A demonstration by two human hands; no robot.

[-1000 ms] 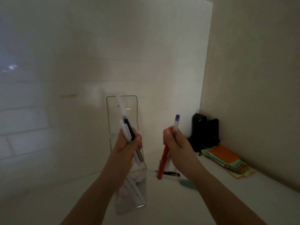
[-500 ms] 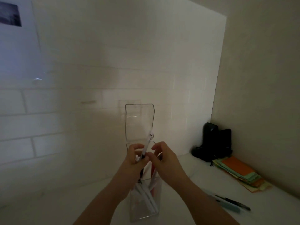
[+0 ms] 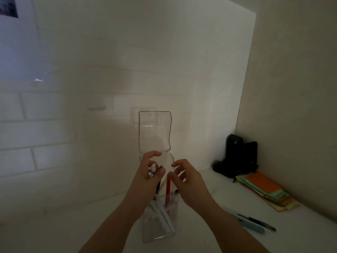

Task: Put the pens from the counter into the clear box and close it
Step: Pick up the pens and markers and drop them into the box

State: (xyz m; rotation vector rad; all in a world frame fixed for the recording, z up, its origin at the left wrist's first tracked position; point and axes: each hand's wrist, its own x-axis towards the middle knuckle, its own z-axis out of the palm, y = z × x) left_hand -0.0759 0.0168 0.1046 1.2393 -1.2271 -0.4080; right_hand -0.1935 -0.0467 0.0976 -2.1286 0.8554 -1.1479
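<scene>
Clear box [image 3: 158,229]: upright on the counter [image 3: 54,225] beneath both hands, lid [image 3: 154,131] standing open above them.
Left hand [image 3: 148,175]: curled round white pens [image 3: 152,169] over the box.
Right hand [image 3: 184,177]: fingers loosely spread, thumb beside the red pen [image 3: 168,189].
Counter pens [image 3: 255,222]: right of the right forearm.

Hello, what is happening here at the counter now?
A person is filling the clear box, which stands upright with its lid open. The left hand holds white pens over the box; the right hand is beside the red pen standing inside. Two pens lie on the counter.
</scene>
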